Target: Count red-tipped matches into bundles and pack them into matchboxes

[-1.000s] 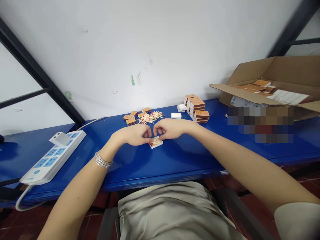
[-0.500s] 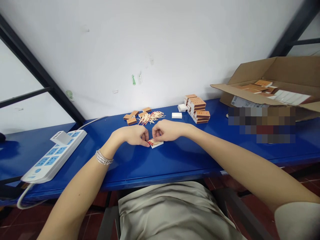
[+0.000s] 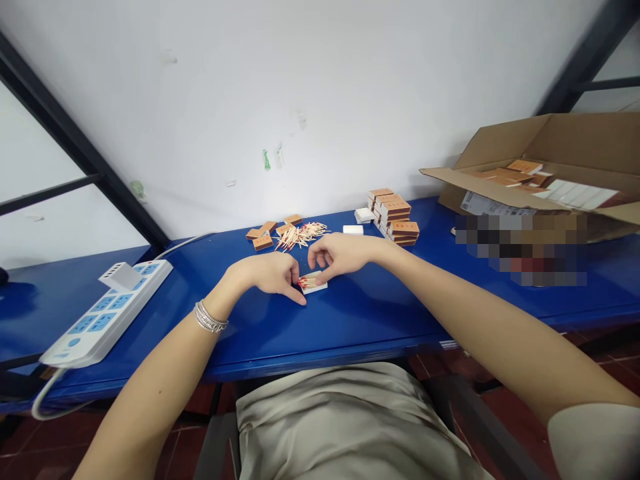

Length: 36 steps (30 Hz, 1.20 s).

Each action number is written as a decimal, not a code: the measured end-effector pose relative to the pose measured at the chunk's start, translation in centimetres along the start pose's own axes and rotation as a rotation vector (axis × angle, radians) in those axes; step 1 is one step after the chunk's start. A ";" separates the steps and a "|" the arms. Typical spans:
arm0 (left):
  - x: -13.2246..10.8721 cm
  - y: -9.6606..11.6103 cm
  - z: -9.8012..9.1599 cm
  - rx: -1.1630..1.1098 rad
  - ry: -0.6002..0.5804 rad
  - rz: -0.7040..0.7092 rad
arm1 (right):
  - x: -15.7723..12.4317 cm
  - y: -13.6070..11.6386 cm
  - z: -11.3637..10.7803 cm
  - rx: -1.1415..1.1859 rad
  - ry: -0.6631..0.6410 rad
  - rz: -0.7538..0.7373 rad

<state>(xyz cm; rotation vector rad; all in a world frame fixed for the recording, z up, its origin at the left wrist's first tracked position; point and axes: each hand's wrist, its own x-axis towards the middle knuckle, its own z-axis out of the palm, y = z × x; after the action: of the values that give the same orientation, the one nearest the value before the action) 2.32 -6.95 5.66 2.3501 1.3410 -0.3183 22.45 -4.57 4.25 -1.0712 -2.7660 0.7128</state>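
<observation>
The matchbox tray (image 3: 315, 289) of matches (image 3: 307, 283) lies between my left hand (image 3: 274, 274) and right hand (image 3: 339, 253), long axis left to right. The right is nearer, over the tray's right end, thumb and fingers parted; the left, beside the other end, has its thumb spread.

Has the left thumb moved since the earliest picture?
Yes: judged against the white power strip, the left thumb has moved toward the near edge of the blue table.

Open matchbox tray (image 3: 317, 289) with matches (image 3: 308, 283).
White tray is set flat on blue tabletop (image 3: 280, 333); pale matches are laid lengthwise inside, red heads to the left.
</observation>
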 end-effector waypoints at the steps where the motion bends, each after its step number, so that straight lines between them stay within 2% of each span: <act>1: 0.1 0.1 0.1 0.013 0.024 0.001 | 0.1 0.1 0.1 -0.009 0.012 0.004; 5: 0.5 0.2 0.6 0.056 0.152 0.040 | 0.3 0.4 0.3 -0.053 -0.048 0.036; 8: 0.6 0.0 0.5 0.063 0.157 0.067 | 0.4 0.5 0.3 -0.056 -0.097 0.043; 13: 0.4 -1.0 -0.2 0.077 0.242 0.064 | 0.1 0.7 -0.1 -0.091 -0.051 0.068; 21: 0.7 -1.8 -0.7 -0.024 0.326 0.070 | 0.0 1.0 -0.3 -0.119 -0.014 0.141; 26: 1.4 -3.2 -0.6 -0.087 0.288 0.008 | 0.1 1.0 -0.3 -0.133 -0.020 0.136; 29: 1.7 -3.7 -0.7 -0.130 0.275 0.039 | 0.2 1.1 -0.2 -0.128 -0.005 0.139; 36: 1.8 -3.5 -0.7 -0.154 0.351 0.044 | 0.3 1.2 -0.1 -0.103 0.008 0.174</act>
<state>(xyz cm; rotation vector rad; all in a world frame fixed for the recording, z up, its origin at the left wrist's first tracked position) 0.20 -3.61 4.73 2.3732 1.4055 0.2154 22.97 -3.60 3.75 -1.3442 -2.7544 0.5866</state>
